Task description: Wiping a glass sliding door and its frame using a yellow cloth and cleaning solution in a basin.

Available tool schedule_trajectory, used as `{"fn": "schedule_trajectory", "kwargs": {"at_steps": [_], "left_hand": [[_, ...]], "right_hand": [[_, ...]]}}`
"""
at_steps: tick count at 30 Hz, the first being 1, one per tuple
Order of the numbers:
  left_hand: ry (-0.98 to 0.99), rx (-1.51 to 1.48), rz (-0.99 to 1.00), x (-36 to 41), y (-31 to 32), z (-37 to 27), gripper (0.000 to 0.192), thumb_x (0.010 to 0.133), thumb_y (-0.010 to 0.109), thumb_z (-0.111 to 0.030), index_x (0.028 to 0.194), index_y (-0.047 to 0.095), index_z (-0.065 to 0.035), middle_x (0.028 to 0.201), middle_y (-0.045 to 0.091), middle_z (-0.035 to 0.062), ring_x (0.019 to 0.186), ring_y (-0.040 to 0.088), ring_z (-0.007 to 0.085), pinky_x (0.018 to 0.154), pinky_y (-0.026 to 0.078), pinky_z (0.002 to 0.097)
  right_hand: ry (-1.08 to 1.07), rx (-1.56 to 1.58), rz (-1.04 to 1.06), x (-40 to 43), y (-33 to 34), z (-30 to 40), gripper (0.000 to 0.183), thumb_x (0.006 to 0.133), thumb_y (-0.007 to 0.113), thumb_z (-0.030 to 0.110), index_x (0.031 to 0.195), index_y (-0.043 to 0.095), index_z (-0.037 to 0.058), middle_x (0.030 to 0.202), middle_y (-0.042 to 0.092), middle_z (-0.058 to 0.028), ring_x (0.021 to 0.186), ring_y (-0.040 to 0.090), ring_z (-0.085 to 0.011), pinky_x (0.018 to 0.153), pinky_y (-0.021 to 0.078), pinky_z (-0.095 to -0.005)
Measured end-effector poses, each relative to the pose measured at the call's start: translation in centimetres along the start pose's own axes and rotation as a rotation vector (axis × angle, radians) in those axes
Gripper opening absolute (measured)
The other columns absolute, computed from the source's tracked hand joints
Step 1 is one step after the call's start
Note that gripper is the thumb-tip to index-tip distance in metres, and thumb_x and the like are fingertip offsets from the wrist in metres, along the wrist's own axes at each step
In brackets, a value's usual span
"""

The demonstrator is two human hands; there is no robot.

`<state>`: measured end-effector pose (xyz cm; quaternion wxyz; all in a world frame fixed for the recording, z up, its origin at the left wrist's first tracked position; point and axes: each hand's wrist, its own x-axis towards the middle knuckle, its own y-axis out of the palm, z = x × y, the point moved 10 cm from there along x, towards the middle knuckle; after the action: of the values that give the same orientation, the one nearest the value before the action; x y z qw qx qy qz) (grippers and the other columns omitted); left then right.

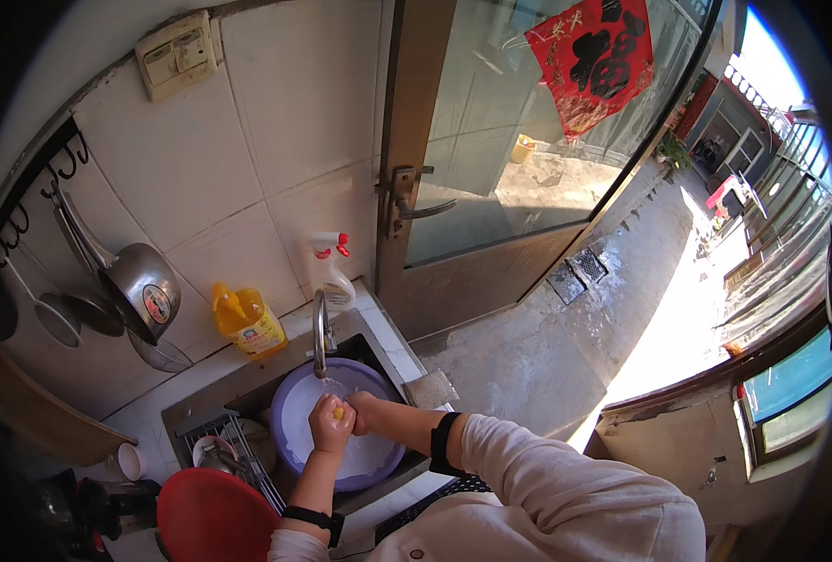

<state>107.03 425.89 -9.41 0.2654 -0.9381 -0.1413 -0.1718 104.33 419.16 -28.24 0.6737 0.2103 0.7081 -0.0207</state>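
My left hand (332,424) is closed around a small yellow object (339,413), which shows only between the fingers, so its kind is unclear. Pressed against it from the right is my right hand (362,413), its fingers curled and mostly hidden. Both hands are wet and held over a purple plastic basin (396,464) with whitish water in it. Water runs from the chrome faucet (320,330) just beyond my hands. The basin sits in a dark sink (351,346) set into the counter.
A wire dish rack (251,456) and a red plastic basin (216,516) stand left of the sink. Behind are a yellow detergent jug (251,323) and a spray bottle (333,277). A steel pot (142,288) hangs on the wall. At right stands an open glazed door (479,281).
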Motion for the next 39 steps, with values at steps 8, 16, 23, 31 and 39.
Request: {"fn": "schedule_trajectory", "kwargs": {"at_steps": [8,16,23,31,39], "left_hand": [[-0.913,-0.621,-0.431,-6.2,1.1,14.4,0.015,0.09,0.055,-0.018,0.095,0.053,-0.0038,0.085,0.056,0.005,0.079,0.056,0.0168,0.069,0.048,0.0308],[-1.07,-1.21,-0.697,-6.0,5.9,12.3,0.033,0.094,0.043,-0.035,0.103,0.053,-0.0043,0.101,0.057,0.0111,0.092,0.057,0.0253,0.081,0.049,0.0378],[-0.923,-1.047,-0.538,-3.9,4.6,10.3,0.031,0.093,0.048,-0.023,0.116,0.051,-0.002,0.111,0.057,0.0109,0.099,0.056,0.0235,0.088,0.046,0.0359],[-1.004,-1.043,-0.605,-5.6,3.8,9.7,0.03,0.094,0.048,-0.026,0.122,0.048,-0.0157,0.117,0.055,0.0045,0.099,0.054,0.0254,0.08,0.046,0.044],[-0.933,-0.927,-0.69,-6.8,1.9,9.1,0.024,0.095,0.044,-0.017,0.117,0.05,-0.0105,0.113,0.056,0.0051,0.103,0.053,0.0194,0.09,0.041,0.0348]], "right_hand": [[-1.17,-0.658,0.413,-8.8,3.4,8.1,0.016,0.081,0.057,0.002,0.096,0.054,0.0026,0.091,0.054,-0.0084,0.08,0.056,-0.0209,0.075,0.0473,-0.0305],[-1.47,-1.392,0.398,-16.3,-0.8,9.0,0.031,0.068,0.058,0.0,0.098,0.062,0.0084,0.122,0.047,-0.0208,0.114,0.046,-0.0358,0.093,0.042,-0.0374],[-2.303,-1.109,-0.121,-33.8,-4.2,23.1,0.041,0.063,0.051,-0.008,0.102,0.054,0.006,0.112,0.053,-0.0129,0.107,0.048,-0.0343,0.088,0.0403,-0.042],[-2.469,-1.478,-0.567,-39.5,2.1,27.7,0.044,0.072,0.054,0.006,0.116,0.048,0.0078,0.11,0.053,-0.0077,0.111,0.047,-0.0253,0.096,0.0276,-0.0446],[-2.451,-1.624,-0.724,-39.2,0.7,25.6,0.015,0.076,0.053,0.01,0.09,0.049,0.0078,0.087,0.053,-0.0069,0.093,0.051,-0.0255,0.089,0.0303,-0.0438]]}}
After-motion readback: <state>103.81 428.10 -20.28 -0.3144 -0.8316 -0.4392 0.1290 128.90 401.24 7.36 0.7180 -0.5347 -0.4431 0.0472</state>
